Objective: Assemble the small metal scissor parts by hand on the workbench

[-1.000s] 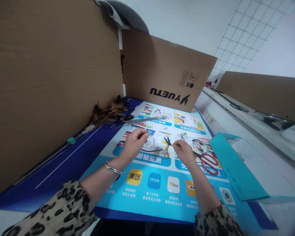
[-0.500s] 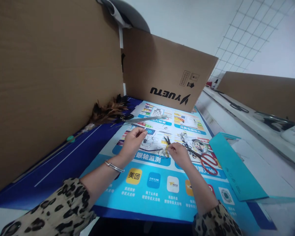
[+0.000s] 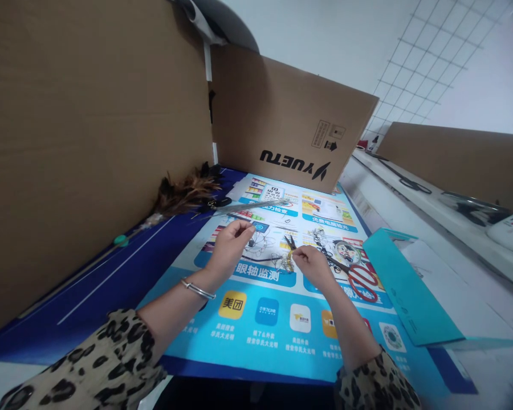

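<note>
Two hands in view: left hand (image 3: 231, 246) near the caption “眼轴监测” (image 3: 257, 272), right hand (image 3: 314, 265) just beside the pliers (image 3: 290, 244). Fingertips of each drawn into a narrow pinch; whether anything fine sits between them, cannot tell. Pliers lie on the printed sheet (image 3: 248, 359), dark jaws pointing away from the person; contact with right hand unclear. Legible on sheet: “免费电脑验光” at far right, “美团” on a yellow icon (image 3: 233, 304), “华氏大光明” beneath it. Cardboard panel (image 3: 282, 114) behind reads “YUETU”, black, upside down. Red-handled scissors (image 3: 345, 270) right of right hand; teal folder (image 3: 406, 285) farther right, its small print unreadable.
</note>
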### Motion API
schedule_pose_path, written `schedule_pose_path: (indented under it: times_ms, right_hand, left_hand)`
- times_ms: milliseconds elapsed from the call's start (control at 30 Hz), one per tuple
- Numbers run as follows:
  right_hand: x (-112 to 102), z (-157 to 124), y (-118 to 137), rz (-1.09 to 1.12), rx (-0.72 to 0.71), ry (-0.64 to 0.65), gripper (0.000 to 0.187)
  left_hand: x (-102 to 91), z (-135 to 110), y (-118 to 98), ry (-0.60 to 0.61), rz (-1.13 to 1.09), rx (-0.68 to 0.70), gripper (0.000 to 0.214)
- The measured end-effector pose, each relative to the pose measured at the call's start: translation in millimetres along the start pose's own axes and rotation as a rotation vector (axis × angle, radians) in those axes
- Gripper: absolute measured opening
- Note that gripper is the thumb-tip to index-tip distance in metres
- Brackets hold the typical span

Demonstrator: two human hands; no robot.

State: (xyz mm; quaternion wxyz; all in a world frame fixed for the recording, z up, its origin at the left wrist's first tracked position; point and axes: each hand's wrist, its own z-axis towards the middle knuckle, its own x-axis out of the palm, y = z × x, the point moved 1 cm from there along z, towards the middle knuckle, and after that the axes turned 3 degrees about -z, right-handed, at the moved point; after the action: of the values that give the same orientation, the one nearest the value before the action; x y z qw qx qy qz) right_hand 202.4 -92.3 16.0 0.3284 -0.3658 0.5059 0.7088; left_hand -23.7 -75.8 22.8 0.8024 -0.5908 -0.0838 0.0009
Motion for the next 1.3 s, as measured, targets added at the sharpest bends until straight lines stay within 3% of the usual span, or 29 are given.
schedule_pose_path:
  times_ms: [100, 300, 567, 800, 1100, 1300]
  right_hand:
    - [2, -2, 1, 0.025, 0.003, 0.051, 0.019]
    - [8, -6, 6, -0.029, -0.018, 0.192, 0.048]
    - [11, -5, 2, -0.069, -0.026, 0.186, 0.027]
    - [10, -4, -1, 0.071, -0.026, 0.163, 0.022]
    - [13, 3, -3, 0.073, -0.021, -0.062, 0.023]
    - [18, 17, -3, 0.084, -0.131, 0.062, 0.026]
  left_hand:
    - [0.1, 0, -1, -0.011, 0.000, -0.006, 0.019]
    - [-0.1, 0, -1, -0.004, -0.018, -0.005, 0.018]
    - [0.2, 2, 4, 0.005, -0.022, 0.002, 0.016]
    - [0.1, 1, 1, 0.009, -0.047, -0.024, 0.016]
    - [-1.1, 1, 6, 0.030, -0.035, -0.017, 0.015]
    - [-1.1, 3, 7, 0.034, -0.030, -0.024, 0.014]
